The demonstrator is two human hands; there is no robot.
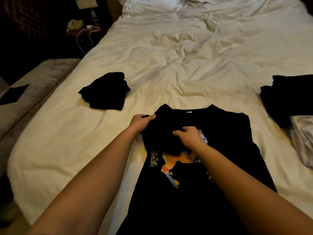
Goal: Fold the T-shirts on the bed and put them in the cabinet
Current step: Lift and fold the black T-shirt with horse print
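Observation:
A black T-shirt point(194, 192) with an orange, purple and white print lies spread on the white bed point(169, 65), collar away from me. Its left sleeve is folded in over the chest. My left hand point(141, 122) grips the shirt's left shoulder edge, thumb on top. The folded-in black cloth near the print is pinched by my right hand point(188, 135), fingers curled. A folded black garment point(105, 91) sits to the left. Another dark garment point(288, 99) lies at the right edge.
A crumpled white cloth point(303, 141) lies at the right, by the dark garment. A pillow point(152, 5) is at the bed's head. Left of the bed stand a grey bench point(33, 85) and a nightstand with a phone point(74, 24), bottle and white cable.

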